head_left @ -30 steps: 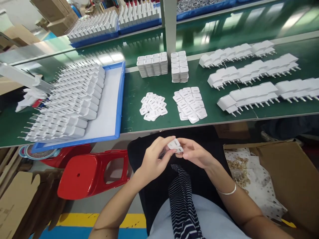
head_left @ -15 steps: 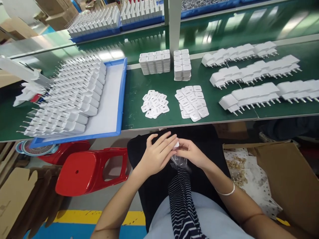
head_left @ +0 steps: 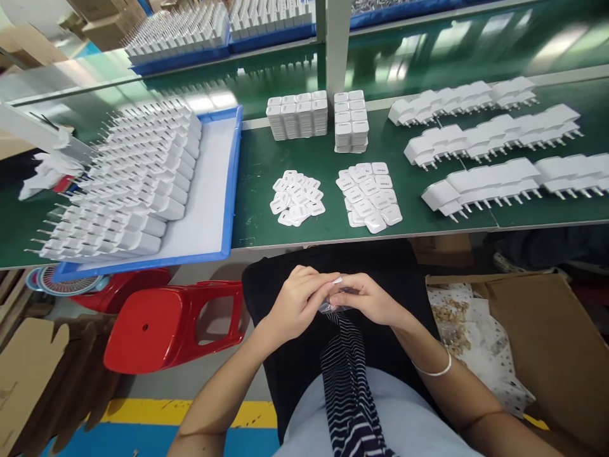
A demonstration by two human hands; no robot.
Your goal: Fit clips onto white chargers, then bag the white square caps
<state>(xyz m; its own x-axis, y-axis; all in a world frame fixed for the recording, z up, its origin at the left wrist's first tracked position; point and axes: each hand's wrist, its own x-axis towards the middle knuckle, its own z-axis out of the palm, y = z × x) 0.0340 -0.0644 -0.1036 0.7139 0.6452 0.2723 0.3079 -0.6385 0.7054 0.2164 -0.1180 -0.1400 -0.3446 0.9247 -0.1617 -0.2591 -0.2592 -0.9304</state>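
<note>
The green desk (head_left: 285, 158) carries a blue tray (head_left: 223, 190) of white chargers. Below its edge, over the lap, the left hand (head_left: 295, 303) and right hand (head_left: 368, 298) pinch together a small white charger part (head_left: 337, 280) with fingers closed on it.

No print is legible anywhere (the white covers (head_left: 368, 195) bear only blurred marks).

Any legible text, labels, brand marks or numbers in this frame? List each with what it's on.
None can be read.
Flat white covers on the green bench: faint grey marks, too small to read.
Small white part between left hand and right hand: mostly hidden, no print visible.
</note>
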